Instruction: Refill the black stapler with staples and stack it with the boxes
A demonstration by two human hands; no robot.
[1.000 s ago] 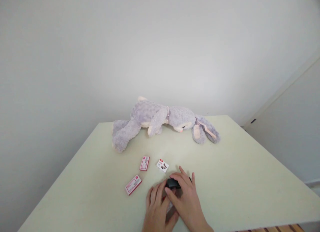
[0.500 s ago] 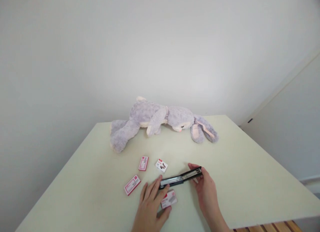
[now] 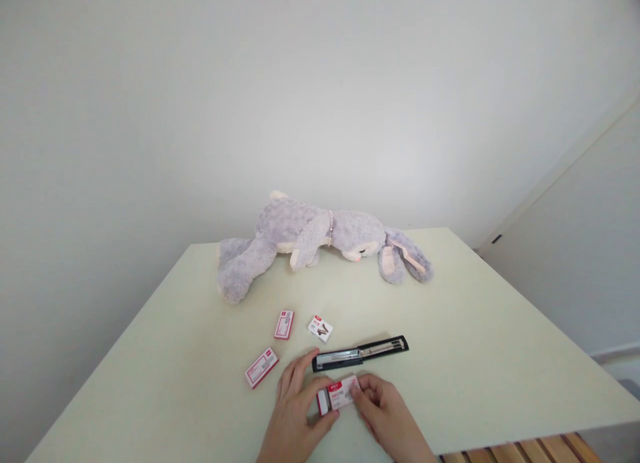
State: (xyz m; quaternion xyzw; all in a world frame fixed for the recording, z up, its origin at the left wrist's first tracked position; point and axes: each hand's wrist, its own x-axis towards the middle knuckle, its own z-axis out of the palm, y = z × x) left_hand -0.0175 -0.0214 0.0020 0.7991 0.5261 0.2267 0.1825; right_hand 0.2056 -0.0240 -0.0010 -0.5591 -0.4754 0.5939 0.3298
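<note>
Not much of the person shows up here, just the two hands coming in from the bottom edge. The left hand (image 3: 295, 416) and the right hand (image 3: 385, 413) are both bare, no gloves. No rings, watch or bracelet that can be made out, and no sleeve cuff shows on either forearm as far as the picture goes. Fingers look slim, and the nails seem short and plain, though they're honestly too small to tell more than that.
</note>
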